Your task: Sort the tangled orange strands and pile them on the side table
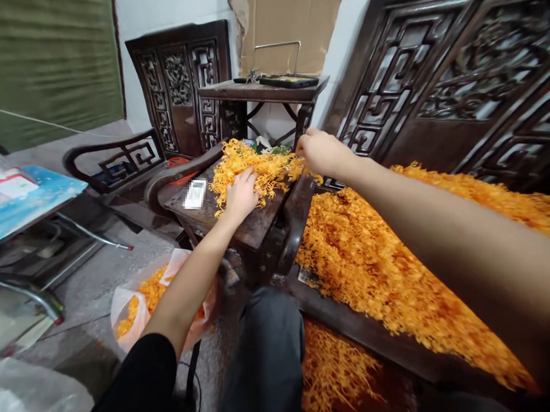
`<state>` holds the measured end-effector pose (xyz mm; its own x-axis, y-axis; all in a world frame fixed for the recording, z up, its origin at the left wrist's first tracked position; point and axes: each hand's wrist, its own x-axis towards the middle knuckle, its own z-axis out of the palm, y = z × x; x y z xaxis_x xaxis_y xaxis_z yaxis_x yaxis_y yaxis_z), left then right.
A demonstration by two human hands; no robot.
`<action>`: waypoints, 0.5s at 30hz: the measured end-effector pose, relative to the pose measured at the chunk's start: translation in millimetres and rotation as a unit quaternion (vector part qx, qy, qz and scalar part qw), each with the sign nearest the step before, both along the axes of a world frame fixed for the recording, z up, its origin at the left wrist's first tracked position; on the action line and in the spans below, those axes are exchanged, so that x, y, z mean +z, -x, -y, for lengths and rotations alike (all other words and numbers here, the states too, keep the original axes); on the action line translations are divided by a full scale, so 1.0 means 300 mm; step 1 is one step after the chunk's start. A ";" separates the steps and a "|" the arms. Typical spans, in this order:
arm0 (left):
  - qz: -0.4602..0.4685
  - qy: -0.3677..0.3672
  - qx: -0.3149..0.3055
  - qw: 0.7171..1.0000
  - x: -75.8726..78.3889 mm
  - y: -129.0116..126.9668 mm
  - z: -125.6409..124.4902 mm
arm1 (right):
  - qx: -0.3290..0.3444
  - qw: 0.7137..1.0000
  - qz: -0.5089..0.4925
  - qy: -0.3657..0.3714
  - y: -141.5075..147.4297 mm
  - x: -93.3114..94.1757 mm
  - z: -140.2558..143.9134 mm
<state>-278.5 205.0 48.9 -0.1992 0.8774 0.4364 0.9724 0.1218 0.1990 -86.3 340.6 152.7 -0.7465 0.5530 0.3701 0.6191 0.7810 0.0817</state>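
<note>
On the small dark wooden table, a loose heap of orange flower-like pieces with thin, curly petals spreads over the top. My left hand lies on the near side of that heap, fingers stretched out and partly sunk among the petals. Just right of the heap, my right hand is raised with its fingers curled together. Orange petals show just below it, but its fingertips face away, so what they grip cannot be made out. Some green stems or leaves show behind the heap.
A thick spread of orange pieces covers the carved wooden bench on the right, with more below it. A plastic bag of orange pieces stands on the floor. A blurred card lies on the table's left. A blue-topped folding table stands left.
</note>
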 end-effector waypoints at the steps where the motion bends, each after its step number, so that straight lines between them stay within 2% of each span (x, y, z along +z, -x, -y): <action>1: -0.009 -0.006 0.001 1.000 -0.002 -0.008 0.005 | -0.034 0.999 -0.008 -0.009 0.004 0.026 0.026; 4: -0.026 -0.029 0.003 0.999 -0.011 -0.023 0.012 | -0.091 0.994 -0.031 -0.045 0.039 0.096 0.112; 7: 0.003 -0.066 0.011 0.998 -0.029 -0.010 0.012 | -0.079 0.993 -0.057 -0.063 0.087 0.156 0.173; 11: 0.089 -0.096 0.024 0.991 -0.052 0.030 0.010 | -0.034 0.993 -0.087 -0.073 0.149 0.235 0.208; 15: 0.174 -0.155 0.031 0.972 -0.039 0.055 0.006 | -0.025 0.985 -0.146 -0.089 0.217 0.300 0.220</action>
